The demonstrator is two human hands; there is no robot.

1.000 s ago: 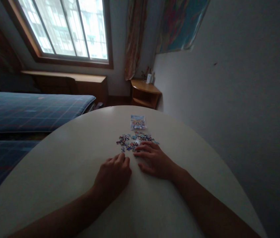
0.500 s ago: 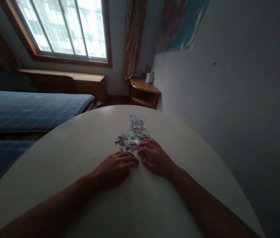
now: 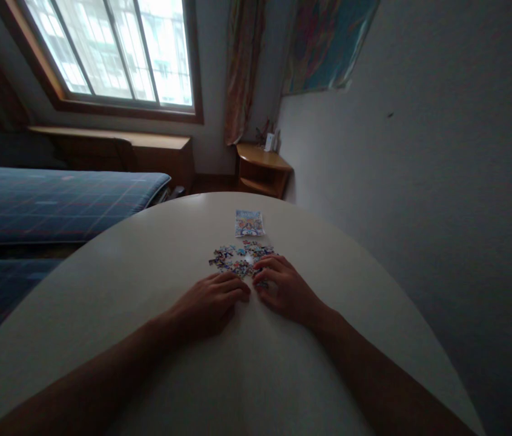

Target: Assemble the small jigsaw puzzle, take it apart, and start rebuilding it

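Observation:
Small multicoloured jigsaw puzzle pieces [image 3: 226, 257] lie in a loose ring on the white round table [image 3: 156, 260]. At the near edge of the ring is my left hand [image 3: 219, 297], palm down, with its fingers together and curled. Whatever those fingers hold, if anything, is hidden under them. My right hand [image 3: 283, 287] rests at the right side of the ring with its fingers bent and apart. A few pieces show between its fingers, and others are covered by it. Beyond the ring lies a small printed picture card [image 3: 249, 223] with a blue and orange design.
A bed with a blue plaid mattress [image 3: 65, 203] stands left of the table. A white wall [image 3: 374, 181] runs along the right. Behind are a wooden corner shelf [image 3: 262, 157], a low wooden desk [image 3: 160, 142] and a barred window [image 3: 115, 48].
My left hand has shifted slightly forward and left, up against the near pieces. My right hand stays almost where it was. The camera view has moved a little.

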